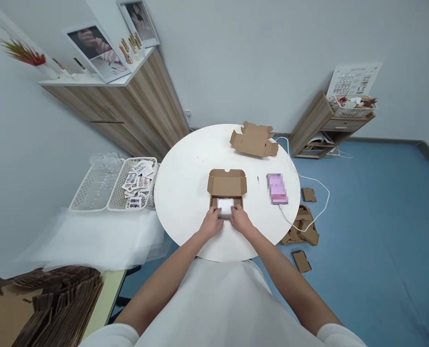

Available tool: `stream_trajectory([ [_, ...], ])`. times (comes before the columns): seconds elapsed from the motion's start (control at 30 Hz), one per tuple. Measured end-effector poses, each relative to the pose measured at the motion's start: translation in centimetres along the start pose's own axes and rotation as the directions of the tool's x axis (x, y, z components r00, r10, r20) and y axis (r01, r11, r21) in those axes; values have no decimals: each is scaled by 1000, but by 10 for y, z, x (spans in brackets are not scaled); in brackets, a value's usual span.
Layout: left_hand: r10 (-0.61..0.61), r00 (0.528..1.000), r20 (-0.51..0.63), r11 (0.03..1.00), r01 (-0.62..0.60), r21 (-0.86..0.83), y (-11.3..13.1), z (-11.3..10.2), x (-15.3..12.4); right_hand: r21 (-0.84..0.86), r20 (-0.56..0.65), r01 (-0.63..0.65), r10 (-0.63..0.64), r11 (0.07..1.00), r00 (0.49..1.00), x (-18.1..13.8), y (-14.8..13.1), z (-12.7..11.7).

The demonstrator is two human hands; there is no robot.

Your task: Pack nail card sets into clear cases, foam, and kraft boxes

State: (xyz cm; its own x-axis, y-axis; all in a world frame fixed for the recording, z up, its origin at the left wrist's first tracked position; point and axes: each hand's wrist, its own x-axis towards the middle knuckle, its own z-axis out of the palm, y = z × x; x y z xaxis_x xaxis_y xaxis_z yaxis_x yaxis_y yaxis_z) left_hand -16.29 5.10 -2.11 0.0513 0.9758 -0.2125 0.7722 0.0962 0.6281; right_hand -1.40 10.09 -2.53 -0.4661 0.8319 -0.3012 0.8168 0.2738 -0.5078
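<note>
An open brown cardboard box stands near the middle of the round white table, its lid folded back away from me. Inside lies a white, slightly shiny wrapped packet. My left hand is at the box's near left corner, fingers closed on the packet's left end. At the near right corner, my right hand has its fingers curled onto the packet's right end. Both hands partly cover the box's front wall.
On the round table lie an unfolded cardboard box and a phone with a white cable. White baskets holding carded packs and clear plastic stand left, above translucent sheets and stacked cardboard. Boxes lie on the floor right.
</note>
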Motion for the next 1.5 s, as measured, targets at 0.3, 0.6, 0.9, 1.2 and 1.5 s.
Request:
stream_trajectory([
  [0.3, -75, 985, -157, 991, 56, -124, -34, -18, -10, 400, -302, -94, 227, 912, 926, -9, 45, -35],
  [0.6, -413, 910, 34, 674, 330, -661, -34, -47, 36, 853, 122, -322, 442, 410, 888, 26, 57, -59],
  [0.9, -382, 915, 132, 532, 334, -778, -27, -59, 59, 809, 119, -313, 383, 497, 916, 50, 54, -77],
  [1.2, -276, 958, 77, 611, 237, -755, -19, -64, 59, 838, 47, -153, 210, 523, 977, 49, 30, -72],
  [1.5, -305, 945, 121, 696, 308, -649, -30, -63, 33, 788, 2, -84, 134, 610, 991, 3, 38, -62],
])
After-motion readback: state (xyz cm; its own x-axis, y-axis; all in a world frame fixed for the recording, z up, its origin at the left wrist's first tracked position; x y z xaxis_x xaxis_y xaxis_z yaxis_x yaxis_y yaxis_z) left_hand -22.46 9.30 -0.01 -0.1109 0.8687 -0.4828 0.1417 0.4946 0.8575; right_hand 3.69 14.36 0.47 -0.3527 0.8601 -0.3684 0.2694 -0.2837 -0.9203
